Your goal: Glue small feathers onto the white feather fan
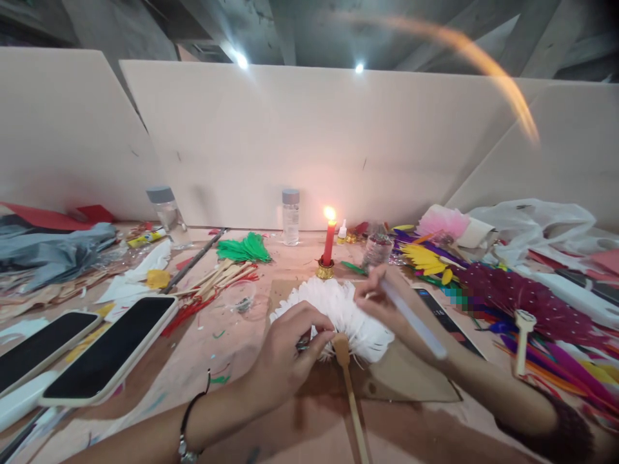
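A white feather fan [370, 328] lies spread on a piece of cardboard [411, 377], its wooden handle [352, 403] pointing toward me. My left hand [297, 338] is closed at the fan's base, thumb and forefinger pinched against the head of the handle. Over the fan's right side, my right hand [387, 299] is closed around a translucent white glue stick [413, 319], which slants down across the back of the hand. Its fingertips are near the feathers; whether they touch them I cannot tell. Behind the fan burns a red candle [328, 245] in a small gold holder.
Two phones [113, 348] lie at the left, near wooden sticks with red tassels [186, 309] and green feathers [246, 247]. Clear bottles [291, 219] stand by the white partition. Yellow feathers [423, 259], a dark red feather fan [527, 296] and plastic bags [541, 222] crowd the right.
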Demonstrator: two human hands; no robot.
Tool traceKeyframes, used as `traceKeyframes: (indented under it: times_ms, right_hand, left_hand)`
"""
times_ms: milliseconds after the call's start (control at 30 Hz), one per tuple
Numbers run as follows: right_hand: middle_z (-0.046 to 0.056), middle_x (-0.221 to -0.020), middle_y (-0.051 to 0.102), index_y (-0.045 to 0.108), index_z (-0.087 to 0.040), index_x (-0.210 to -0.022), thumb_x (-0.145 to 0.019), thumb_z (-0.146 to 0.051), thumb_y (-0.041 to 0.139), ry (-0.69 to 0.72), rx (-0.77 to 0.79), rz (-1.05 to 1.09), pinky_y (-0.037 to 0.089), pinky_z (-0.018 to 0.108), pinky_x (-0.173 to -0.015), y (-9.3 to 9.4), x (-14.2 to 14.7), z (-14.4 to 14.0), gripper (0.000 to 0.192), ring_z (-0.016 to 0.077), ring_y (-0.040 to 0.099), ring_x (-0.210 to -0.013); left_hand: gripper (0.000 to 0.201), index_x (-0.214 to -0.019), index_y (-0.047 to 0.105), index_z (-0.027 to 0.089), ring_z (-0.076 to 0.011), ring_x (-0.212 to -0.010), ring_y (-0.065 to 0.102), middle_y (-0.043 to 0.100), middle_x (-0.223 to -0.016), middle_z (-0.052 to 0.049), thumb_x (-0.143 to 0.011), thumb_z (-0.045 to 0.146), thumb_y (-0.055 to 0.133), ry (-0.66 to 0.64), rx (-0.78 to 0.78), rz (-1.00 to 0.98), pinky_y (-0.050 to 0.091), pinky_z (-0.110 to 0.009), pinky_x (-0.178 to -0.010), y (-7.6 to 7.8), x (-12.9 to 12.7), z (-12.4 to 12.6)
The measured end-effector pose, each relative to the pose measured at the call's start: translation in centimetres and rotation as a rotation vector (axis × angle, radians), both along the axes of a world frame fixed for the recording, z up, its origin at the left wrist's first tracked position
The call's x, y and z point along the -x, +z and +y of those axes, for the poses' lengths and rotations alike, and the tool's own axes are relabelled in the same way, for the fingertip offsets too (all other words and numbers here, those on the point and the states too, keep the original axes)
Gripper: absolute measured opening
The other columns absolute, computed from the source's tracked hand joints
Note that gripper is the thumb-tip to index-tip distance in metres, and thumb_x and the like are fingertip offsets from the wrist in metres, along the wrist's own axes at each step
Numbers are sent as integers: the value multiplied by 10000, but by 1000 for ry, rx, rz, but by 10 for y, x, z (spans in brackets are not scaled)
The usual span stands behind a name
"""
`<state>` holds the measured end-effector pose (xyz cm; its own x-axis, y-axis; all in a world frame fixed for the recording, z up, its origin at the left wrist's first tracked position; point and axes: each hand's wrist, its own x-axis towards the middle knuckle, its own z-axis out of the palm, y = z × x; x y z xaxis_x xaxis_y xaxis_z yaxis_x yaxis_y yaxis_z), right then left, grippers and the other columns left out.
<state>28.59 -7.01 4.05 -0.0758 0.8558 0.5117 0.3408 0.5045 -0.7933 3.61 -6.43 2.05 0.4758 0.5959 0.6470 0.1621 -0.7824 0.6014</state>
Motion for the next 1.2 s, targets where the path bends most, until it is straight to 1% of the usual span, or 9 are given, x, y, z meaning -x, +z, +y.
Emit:
traceKeyframes:
  times_ms: [67, 167, 333, 533, 733, 833, 900, 1000, 1200]
  right_hand:
    - [25, -987, 704, 536, -282, -947, -972, -345, 779, 140, 143, -7, 521, 350, -769, -8, 16, -23, 252, 229, 667, -918]
    - [2, -985, 720, 482, -278, -940, -979, -370, 797, 275, 338, 185, 502, 328, -769, -21, 26, -36, 330, 201, 671, -891]
    - [0, -966, 782, 430, -273, -943, -934, -378, 857, 323, 513, 371, 469, 322, -782, -37, 28, -35, 440, 197, 684, -878]
    - [-26, -883, 764, 398, -275, -906, -892, -385, 889, 325, 485, 413, 475, 321, -791, -37, 34, -36, 503, 190, 683, -844]
    - [-22, -895, 706, 414, -284, -940, -909, -470, 842, 210, 419, 344, 508, 337, -784, -38, 28, -35, 468, 197, 659, -815]
    - [-9, -911, 682, 431, -288, -942, -904, -476, 847, 160, 377, 299, 524, 356, -813, -44, 22, -33, 458, 212, 651, -848]
    - [-10, -914, 662, 427, -291, -935, -917, -468, 837, 171, 380, 296, 528, 357, -809, -47, 21, -31, 447, 211, 645, -850]
    - [-18, -916, 644, 409, -292, -930, -937, -459, 820, 204, 399, 316, 532, 352, -806, -50, 23, -30, 444, 204, 648, -850]
    - [-17, -890, 687, 420, -288, -921, -874, -546, 870, 187, 417, 375, 527, 354, -762, -51, 27, -30, 521, 211, 659, -811]
  left_hand:
    - [91, -977, 733, 186, -121, -777, 605, 690, -886, -22, -1044, 189, 670, -19, -19, -4, 451, -220, -675, 2, 0, -3]
    - [88, -987, 745, 172, -118, -760, 618, 687, -876, -31, -1037, 163, 674, -47, -60, -1, 462, -211, -655, 6, 0, -8]
    - [113, -1019, 747, 143, -130, -767, 634, 685, -868, -50, -1033, 105, 641, -92, -217, 42, 493, -216, -674, 4, 3, -8]
    - [154, -1037, 739, 156, -138, -793, 647, 689, -892, -54, -1051, 104, 595, -156, -231, 97, 508, -226, -704, -1, 6, -3]
    - [125, -1107, 642, 194, -138, -655, 522, 610, -794, 21, -1027, 290, 634, 77, 121, 227, 427, -256, -615, 0, 7, -7]
    - [173, -1086, 644, 191, -171, -752, 579, 644, -844, -8, -1065, 302, 513, 41, 198, 287, 467, -292, -697, 3, 8, -9]
    - [273, -1047, 659, 183, -197, -875, 615, 678, -944, -51, -1105, 294, 417, 4, 162, 299, 491, -323, -791, 4, 8, -9]
    - [351, -998, 652, 177, -195, -863, 593, 660, -908, -49, -1141, 288, 351, -15, 59, 303, 473, -317, -783, 0, 7, -5]
    - [246, -1025, 670, 165, -187, -852, 563, 664, -898, -48, -1129, 197, 449, -27, -195, 256, 432, -296, -768, -9, 6, 3]
